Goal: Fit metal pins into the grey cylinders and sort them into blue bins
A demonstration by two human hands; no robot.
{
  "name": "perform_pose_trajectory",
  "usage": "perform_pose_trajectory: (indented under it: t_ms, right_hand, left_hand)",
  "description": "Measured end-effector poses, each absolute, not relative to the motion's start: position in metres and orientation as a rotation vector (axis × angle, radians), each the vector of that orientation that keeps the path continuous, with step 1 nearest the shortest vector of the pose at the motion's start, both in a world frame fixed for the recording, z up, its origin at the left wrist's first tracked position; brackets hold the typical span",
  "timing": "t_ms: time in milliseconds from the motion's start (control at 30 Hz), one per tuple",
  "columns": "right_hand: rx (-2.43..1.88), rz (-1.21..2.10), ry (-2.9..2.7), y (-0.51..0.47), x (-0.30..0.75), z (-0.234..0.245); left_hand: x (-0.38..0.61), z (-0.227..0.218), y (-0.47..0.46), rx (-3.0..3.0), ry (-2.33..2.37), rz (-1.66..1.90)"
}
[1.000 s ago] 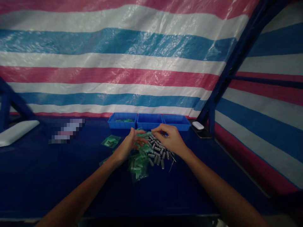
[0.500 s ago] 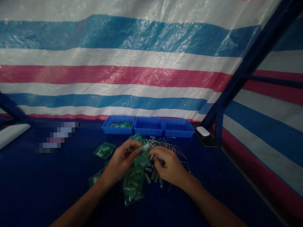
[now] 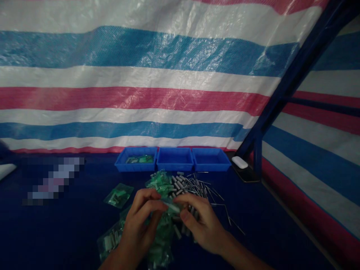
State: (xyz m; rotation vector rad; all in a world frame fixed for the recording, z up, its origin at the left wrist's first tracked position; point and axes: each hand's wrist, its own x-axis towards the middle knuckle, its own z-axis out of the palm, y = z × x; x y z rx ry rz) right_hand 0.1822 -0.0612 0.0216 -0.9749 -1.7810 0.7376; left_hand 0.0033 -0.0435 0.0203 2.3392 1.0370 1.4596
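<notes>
Between my hands is a small clear plastic bag [image 3: 171, 205] with a pale strip showing on it. My left hand [image 3: 144, 213] pinches its left side with bent fingers. On the other side, the thumb and fingers of my right hand [image 3: 201, 219] close on its edge. Under and around them lies a pile of clear bags with green pieces [image 3: 160, 182]. Short grey cylinders [image 3: 178, 182] and thin metal rods [image 3: 201, 187], some bent, are heaped beside my right hand. One bag with green contents [image 3: 118, 195] lies apart at left, and bags with metal pieces [image 3: 111, 240] sit by my left forearm.
Three blue trays stand in a row at the back: the left tray [image 3: 119, 165] holds green bags, then come a middle tray [image 3: 174, 167] and a right tray [image 3: 210, 168]. A white case [image 3: 239, 162] rests on a dark phone [image 3: 249, 175]. Striped sheeting [image 3: 135, 97] hangs behind.
The view has shifted, so the table and trays appear lower. Both hands have come lower in view with the bag between them, and my left hand's fingers have moved over its edge.
</notes>
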Motion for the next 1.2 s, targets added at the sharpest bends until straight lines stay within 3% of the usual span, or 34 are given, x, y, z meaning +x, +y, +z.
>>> perform_pose_trajectory:
  t_ms: [633,1000,1200]
  right_hand:
    - [-0.989,0.356,-1.711,-0.063,0.18,0.012]
    - [-0.985,0.192,-1.729,-0.049,0.178,0.007]
    - [-0.825,0.053,-2.001,-0.069,0.176,0.015]
  left_hand:
    - [0.01,0.0,-0.039,2.318,1.361,1.017]
    - [0.009,-0.003,-0.031,2.245,1.316,0.883]
    - [0.005,-0.001,-0.03,2.033,1.202,0.811]
